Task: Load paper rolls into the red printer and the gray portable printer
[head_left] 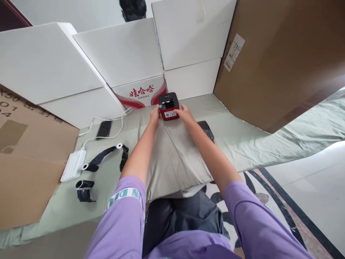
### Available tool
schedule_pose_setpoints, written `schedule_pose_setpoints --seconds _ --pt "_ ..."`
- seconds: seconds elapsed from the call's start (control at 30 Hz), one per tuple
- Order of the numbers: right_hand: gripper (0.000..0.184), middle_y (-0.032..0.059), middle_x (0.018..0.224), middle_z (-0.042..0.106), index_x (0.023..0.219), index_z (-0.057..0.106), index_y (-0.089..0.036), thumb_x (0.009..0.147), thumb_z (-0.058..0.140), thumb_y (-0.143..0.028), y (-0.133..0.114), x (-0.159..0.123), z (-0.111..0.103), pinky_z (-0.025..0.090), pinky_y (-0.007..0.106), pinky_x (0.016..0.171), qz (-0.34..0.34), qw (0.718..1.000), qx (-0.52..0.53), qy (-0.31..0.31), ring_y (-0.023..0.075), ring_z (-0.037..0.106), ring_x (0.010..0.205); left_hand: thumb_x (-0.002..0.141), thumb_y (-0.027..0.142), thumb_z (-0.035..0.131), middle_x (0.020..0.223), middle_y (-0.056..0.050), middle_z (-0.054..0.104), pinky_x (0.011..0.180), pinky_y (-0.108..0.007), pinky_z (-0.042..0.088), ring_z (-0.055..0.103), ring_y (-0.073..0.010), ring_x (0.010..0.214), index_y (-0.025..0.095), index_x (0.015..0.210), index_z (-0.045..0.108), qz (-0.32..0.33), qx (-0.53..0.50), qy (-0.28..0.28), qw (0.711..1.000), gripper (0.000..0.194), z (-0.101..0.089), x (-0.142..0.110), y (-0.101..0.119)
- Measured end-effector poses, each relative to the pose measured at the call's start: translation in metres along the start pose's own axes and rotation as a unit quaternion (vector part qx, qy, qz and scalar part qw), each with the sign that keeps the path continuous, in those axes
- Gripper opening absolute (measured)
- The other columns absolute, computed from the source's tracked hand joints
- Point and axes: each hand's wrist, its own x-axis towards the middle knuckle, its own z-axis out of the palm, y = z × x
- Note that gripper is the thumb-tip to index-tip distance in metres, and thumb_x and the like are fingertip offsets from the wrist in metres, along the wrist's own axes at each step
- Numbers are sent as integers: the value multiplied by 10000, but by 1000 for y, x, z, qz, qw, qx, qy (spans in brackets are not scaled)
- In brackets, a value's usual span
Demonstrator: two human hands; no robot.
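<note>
A small red box-shaped device (169, 114) with a glossy black top and a white label on its front stands on the cloth, close to the white boxes. My left hand (155, 116) grips its left side, the fingers partly hidden behind it. At the right front corner, my right hand (185, 114) presses on it, with a finger reaching toward the label. The device is held between both hands. Partly covered by my right forearm lies a dark, flat-sided object (206, 129) whose kind I cannot make out.
White cartons (140, 54) wall off the back; brown cardboard stands left (32, 162) and right (269, 61). On the left lie a black phone (104, 129), a white power strip (73, 166), a white cable (122, 124) and several black straps (104, 157). A person's head (133, 9) shows behind the cartons.
</note>
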Motion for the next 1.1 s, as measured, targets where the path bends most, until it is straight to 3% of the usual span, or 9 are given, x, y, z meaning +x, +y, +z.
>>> schedule_pose_setpoints --seconds 0.1,0.27,0.43,0.63,0.77,0.93,1.1 --pt "696 129 1378 671 1339 530 -172 682 758 -139 3 24 31 468 528 1170 -19 999 -41 9 324 623 1308 988 325 512 842 -27 707 750 -251 497 661 -139 766 164 992 668 -64 -36 13 997 224 10 6 8" --pt "785 131 1492 578 1406 449 -221 695 777 -163 4 7 31 353 545 1240 -53 991 -118 34 334 505 1423 933 273 554 719 18 620 702 -239 477 605 -121 662 170 866 654 -60 -39 8 997 158 -1 -12 15" --pt "709 112 1471 587 1426 452 -244 780 744 -228 4 -69 18 374 505 1221 -127 984 -126 -7 332 518 1394 849 319 653 803 -16 697 767 -249 535 660 -139 769 165 882 709 -6 -31 -17 999 167 -38 -77 13" --pt "691 122 1462 578 1443 474 -264 811 751 -293 13 -183 14 403 522 1189 -181 975 -129 -8 361 501 1392 793 375 713 1018 -65 783 851 -304 570 712 -202 957 168 969 780 28 -11 39 999 280 -86 -188 -2" --pt "740 139 1416 595 1488 446 -275 817 756 -305 26 -225 20 427 560 1151 -176 973 -146 -29 381 533 1334 781 402 710 975 -41 796 889 -318 571 718 -227 1032 199 937 790 18 9 83 996 268 -111 -233 -17" --pt "749 153 1455 562 1516 433 -255 838 739 -341 35 -240 28 404 566 1165 -181 968 -166 -43 386 516 1341 770 376 674 985 -39 799 802 -276 573 726 -219 979 184 865 787 5 -9 110 994 242 -121 -247 -27" --pt "791 166 1417 560 1506 461 -248 809 764 -467 37 -236 25 410 555 1165 -183 970 -158 -39 375 502 1348 741 281 652 980 -25 783 775 -250 560 724 -180 917 193 1003 755 -7 -42 135 990 295 -116 -236 -22"
